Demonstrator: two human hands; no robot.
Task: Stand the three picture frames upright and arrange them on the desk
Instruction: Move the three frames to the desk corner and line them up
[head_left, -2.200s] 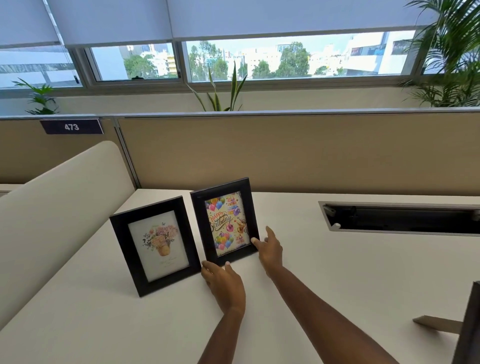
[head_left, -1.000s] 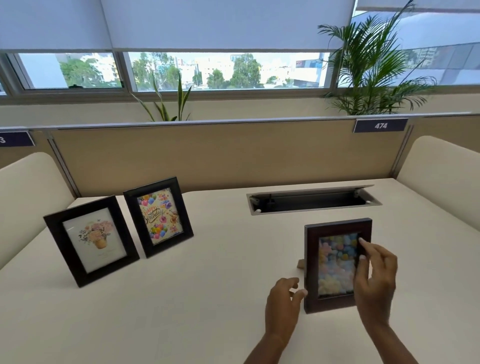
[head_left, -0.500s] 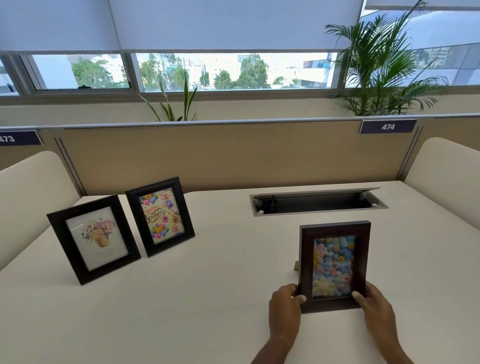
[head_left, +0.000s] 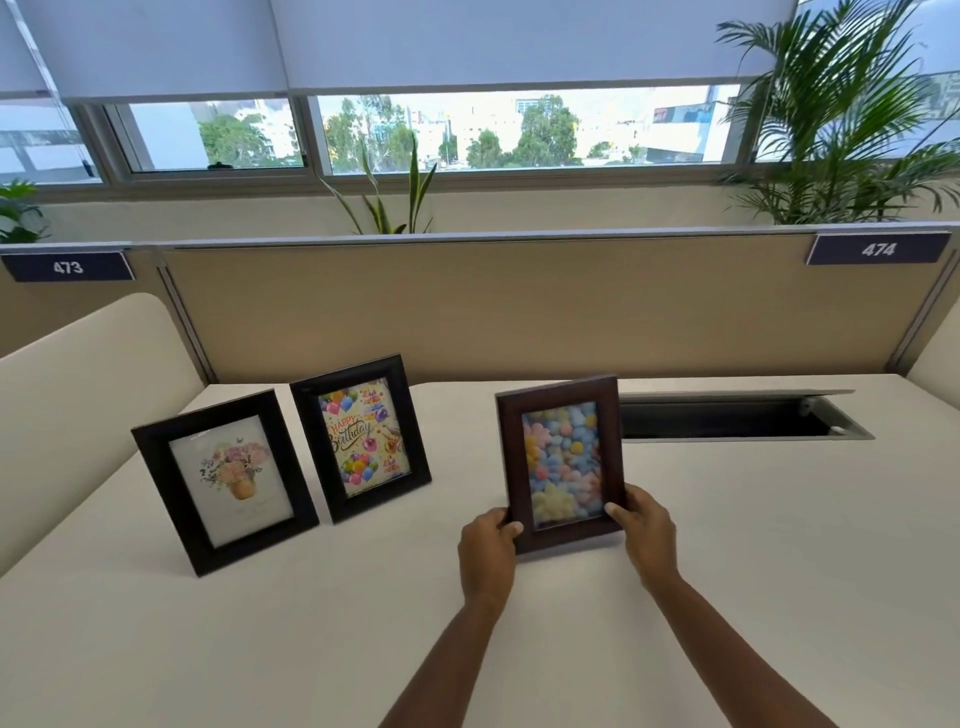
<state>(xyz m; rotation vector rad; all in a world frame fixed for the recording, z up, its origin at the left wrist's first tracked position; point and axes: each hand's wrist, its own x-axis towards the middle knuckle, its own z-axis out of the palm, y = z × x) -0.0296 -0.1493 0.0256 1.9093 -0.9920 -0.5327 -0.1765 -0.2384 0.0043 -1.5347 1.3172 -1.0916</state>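
Observation:
Three picture frames are upright on the white desk (head_left: 727, 545). At the left stands a black frame with a flower-pot print (head_left: 224, 480). Just right of it stands a black frame with a birthday balloon card (head_left: 361, 437). Further right is a brown frame with pastel flowers (head_left: 562, 462), its face turned toward me. My left hand (head_left: 488, 545) grips its lower left corner and my right hand (head_left: 644, 525) grips its lower right corner. Whether its bottom edge rests on the desk or hangs just above it is hidden by my hands.
An open cable slot (head_left: 737, 421) is sunk into the desk behind and to the right of the brown frame. A tan partition (head_left: 519, 312) closes the far edge. Cream side dividers (head_left: 78, 415) flank the desk. Plants stand behind the partition.
The brown frame has moved left across the desk, closer to the two black frames, with both hands at its lower corners. My view has swung left.

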